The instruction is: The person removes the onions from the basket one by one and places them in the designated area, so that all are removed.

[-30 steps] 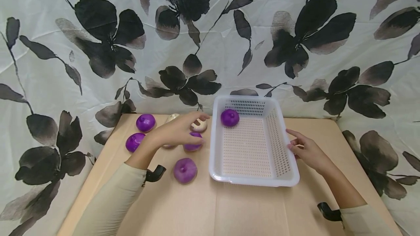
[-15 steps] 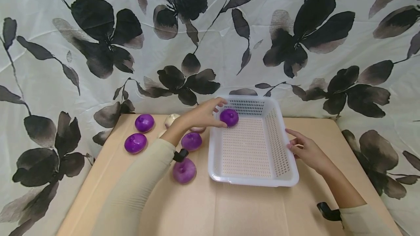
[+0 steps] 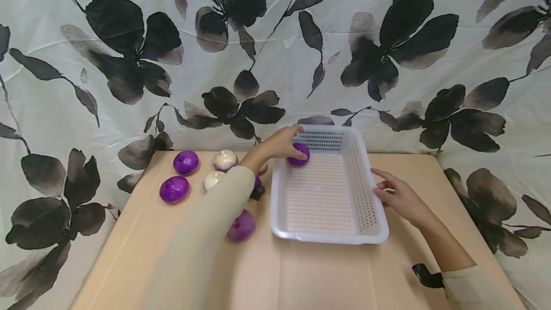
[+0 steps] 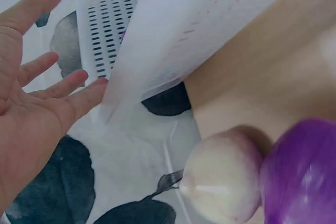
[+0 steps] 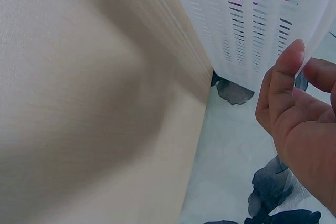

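A white perforated plastic basket [image 3: 329, 237] stands on the table, with one purple onion [image 3: 299, 155] inside near its far left corner. My left hand [image 3: 280, 143] reaches over the basket's left rim at that onion, thumb in front of it. In the left wrist view this hand's fingers [image 4: 79, 100] are spread and loosely bent beside the basket wall [image 4: 157, 40]; whether they touch the onion is hidden. On the other side, my right hand [image 3: 399, 198] pinches the basket's right rim between thumb and fingers, as the right wrist view [image 5: 302, 98] also has it.
Left of the basket lie purple onions [image 3: 186, 162] and pale onions [image 3: 225, 160], several in all. My left forearm partly covers some of them, including a purple onion [image 3: 242, 226] nearer me. A flowered cloth [image 3: 318, 61] hangs behind the wooden table [image 3: 318, 276].
My left hand has moved right from above the loose onions, over the basket's left rim, to the purple onion inside. My right hand stays on the rim. The view has shifted slightly.
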{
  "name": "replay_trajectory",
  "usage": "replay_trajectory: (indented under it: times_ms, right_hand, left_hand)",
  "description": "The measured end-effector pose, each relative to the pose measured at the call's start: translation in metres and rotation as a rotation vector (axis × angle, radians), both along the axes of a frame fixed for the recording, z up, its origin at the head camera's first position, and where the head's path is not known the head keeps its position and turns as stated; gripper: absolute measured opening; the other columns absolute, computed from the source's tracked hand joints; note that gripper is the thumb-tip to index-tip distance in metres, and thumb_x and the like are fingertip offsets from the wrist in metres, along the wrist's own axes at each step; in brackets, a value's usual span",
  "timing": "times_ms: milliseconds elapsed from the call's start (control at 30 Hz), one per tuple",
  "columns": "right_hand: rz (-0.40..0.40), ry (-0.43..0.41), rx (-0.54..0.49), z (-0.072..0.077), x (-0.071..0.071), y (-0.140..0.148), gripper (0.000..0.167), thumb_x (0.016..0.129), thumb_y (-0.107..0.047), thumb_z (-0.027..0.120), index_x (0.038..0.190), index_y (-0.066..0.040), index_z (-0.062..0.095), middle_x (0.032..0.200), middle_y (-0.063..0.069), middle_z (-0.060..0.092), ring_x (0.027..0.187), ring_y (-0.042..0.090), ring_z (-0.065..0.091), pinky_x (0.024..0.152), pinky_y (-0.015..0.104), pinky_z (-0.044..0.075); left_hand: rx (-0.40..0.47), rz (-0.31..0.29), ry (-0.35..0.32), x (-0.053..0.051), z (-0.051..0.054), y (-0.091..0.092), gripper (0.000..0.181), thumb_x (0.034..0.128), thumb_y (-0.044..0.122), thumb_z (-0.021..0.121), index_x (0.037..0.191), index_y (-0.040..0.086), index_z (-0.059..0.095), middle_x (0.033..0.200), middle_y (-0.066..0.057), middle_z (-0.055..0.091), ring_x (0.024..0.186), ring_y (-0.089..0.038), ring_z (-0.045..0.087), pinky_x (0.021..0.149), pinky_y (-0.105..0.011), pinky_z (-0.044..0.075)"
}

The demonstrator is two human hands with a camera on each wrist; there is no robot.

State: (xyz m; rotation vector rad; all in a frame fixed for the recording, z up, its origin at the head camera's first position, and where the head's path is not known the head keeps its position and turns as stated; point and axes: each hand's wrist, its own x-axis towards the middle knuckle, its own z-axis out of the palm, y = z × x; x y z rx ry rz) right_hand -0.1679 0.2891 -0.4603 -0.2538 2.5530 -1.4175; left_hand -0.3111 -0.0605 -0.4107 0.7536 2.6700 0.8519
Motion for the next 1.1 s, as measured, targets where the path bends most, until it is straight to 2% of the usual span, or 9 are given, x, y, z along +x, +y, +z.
replay_trajectory:
  times_ms: [167,333,533,667,800,1000,1100]
  right_hand:
    - [-0.002,0.001,0.001,0.000,-0.001,0.000,0.066,0.104,-0.006,0.059,0.161,-0.002,0.028,0.110,0.023,0.057,0.091,0.026,0.065,0.074,0.028,0.062]
    - [-0.003,0.006,0.001,0.001,-0.003,-0.001,0.066,0.104,-0.007,0.059,0.162,-0.002,0.028,0.110,0.023,0.057,0.091,0.026,0.065,0.074,0.028,0.062]
    - [-0.004,-0.003,-0.009,-0.001,-0.001,-0.001,0.066,0.104,-0.006,0.059,0.161,-0.001,0.028,0.109,0.023,0.057,0.090,0.024,0.065,0.073,0.029,0.062]
    - [-0.003,-0.008,-0.016,-0.001,0.000,-0.002,0.065,0.103,-0.005,0.059,0.161,-0.001,0.028,0.109,0.023,0.056,0.089,0.023,0.065,0.072,0.030,0.062]
    - [-0.001,-0.008,-0.009,-0.001,-0.001,-0.001,0.065,0.103,-0.004,0.058,0.161,0.000,0.028,0.109,0.023,0.056,0.089,0.023,0.065,0.072,0.030,0.062]
    - [-0.001,-0.004,0.000,-0.001,-0.002,0.000,0.066,0.103,-0.005,0.059,0.161,-0.001,0.027,0.109,0.023,0.057,0.089,0.024,0.065,0.072,0.028,0.062]
    - [-0.002,-0.009,-0.005,-0.002,-0.002,0.000,0.066,0.104,-0.006,0.059,0.162,-0.002,0.027,0.110,0.022,0.057,0.090,0.024,0.065,0.072,0.028,0.062]
  left_hand:
    - [-0.001,0.043,-0.059,-0.008,-0.003,0.006,0.085,0.0837,0.028,0.087,0.152,0.006,0.041,0.153,-0.023,0.049,0.140,-0.037,0.048,0.116,-0.050,0.044]
    - [-0.011,0.067,-0.066,-0.015,-0.009,0.011,0.087,0.0816,0.025,0.088,0.152,0.006,0.041,0.151,-0.022,0.051,0.139,-0.035,0.050,0.114,-0.047,0.047]
    - [-0.086,0.015,-0.020,-0.019,-0.022,0.021,0.089,0.0798,0.022,0.090,0.151,0.001,0.042,0.150,-0.023,0.052,0.140,-0.035,0.050,0.115,-0.045,0.046]
    - [-0.150,-0.012,0.003,-0.017,-0.024,0.025,0.089,0.0806,0.022,0.089,0.152,-0.002,0.041,0.150,-0.022,0.052,0.140,-0.034,0.049,0.117,-0.043,0.045]
    - [-0.226,-0.017,0.001,-0.012,-0.021,0.029,0.089,0.0835,0.026,0.087,0.155,0.000,0.040,0.151,-0.020,0.050,0.140,-0.032,0.049,0.116,-0.041,0.045]
    - [-0.368,-0.001,0.037,-0.004,-0.016,0.044,0.084,0.0866,0.030,0.084,0.154,0.004,0.042,0.148,-0.019,0.053,0.134,-0.032,0.055,0.114,-0.042,0.047]
    - [-0.452,0.010,0.077,-0.001,-0.017,0.052,0.078,0.0869,0.033,0.084,0.149,0.004,0.047,0.144,-0.021,0.053,0.129,-0.033,0.058,0.111,-0.044,0.049]
